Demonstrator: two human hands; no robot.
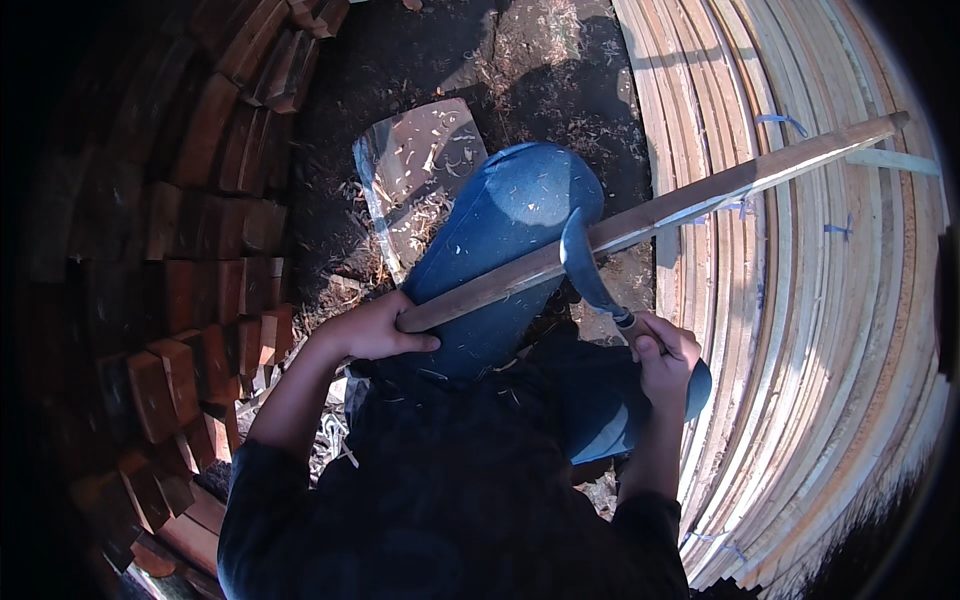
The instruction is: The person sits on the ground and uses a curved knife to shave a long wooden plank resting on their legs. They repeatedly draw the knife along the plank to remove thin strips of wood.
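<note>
A long, squared wooden strip [700,200] slants from lower left to upper right across my raised knee in blue jeans [500,215]. My left hand [372,328] is closed around its near end, the thumb lying along the underside. In my right hand [665,355] is the handle of a sickle [590,275] with a short, curved metal blade. The blade points up and away from me. Its curved upper part lies across the strip's edge just right of my knee; whether it cuts into the wood I cannot tell.
Stacked reddish-brown wood blocks [165,390] rise on my left. Along my right side runs a big pile of long pale strips [740,400], some tied with blue bands [780,122]. A flat board [425,150] strewn with shavings lies on the dark ground beyond my knee.
</note>
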